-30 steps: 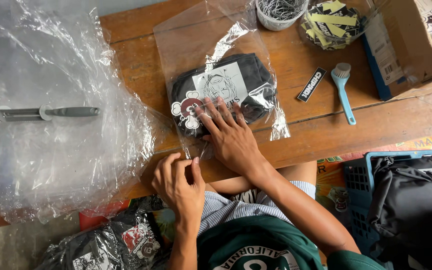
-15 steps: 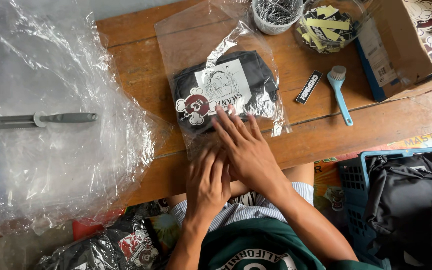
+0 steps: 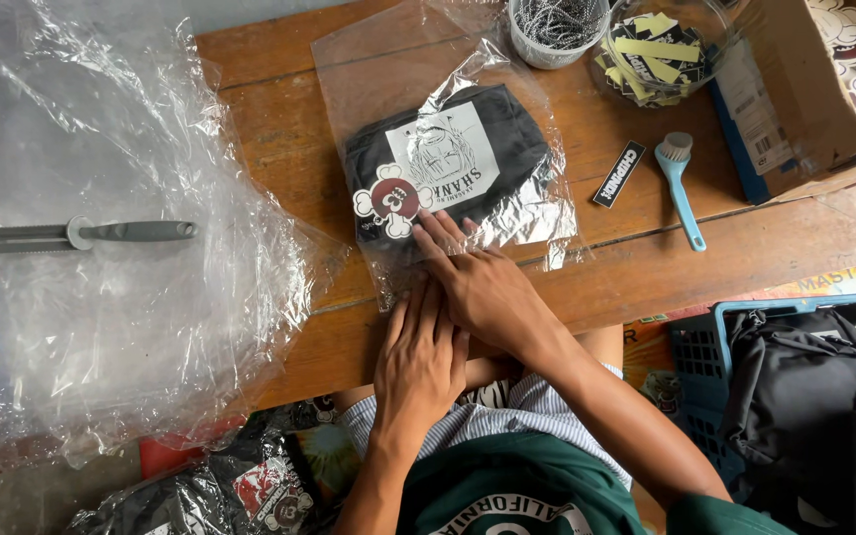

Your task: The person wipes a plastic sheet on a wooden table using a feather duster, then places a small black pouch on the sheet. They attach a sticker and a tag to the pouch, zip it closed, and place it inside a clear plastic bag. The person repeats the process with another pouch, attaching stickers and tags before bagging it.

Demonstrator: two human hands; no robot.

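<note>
A clear plastic bag [image 3: 378, 79] lies on the wooden table [image 3: 279, 139] with a folded black garment [image 3: 522, 163] inside, a white printed card and a round red-and-white sticker [image 3: 388, 201] on top. My right hand [image 3: 482, 287] lies flat on the near end of the bag, fingers spread, just below the sticker. Flat beside it, my left hand [image 3: 418, 362] presses the bag's near edge against the table, partly under the right hand.
A heap of clear plastic bags [image 3: 121, 287] covers the table's left, with a grey-handled tool [image 3: 81, 234] under it. Far right: a cup of metal pins [image 3: 555, 28], a bowl of stickers [image 3: 661, 50], a cardboard box [image 3: 814, 89], a blue brush [image 3: 681, 188]. A blue basket [image 3: 705, 347] holds black garments.
My left hand has left the bag's near corner, opened, and come to lie flat beside the right hand. My right hand slid a little toward me along the bag.
</note>
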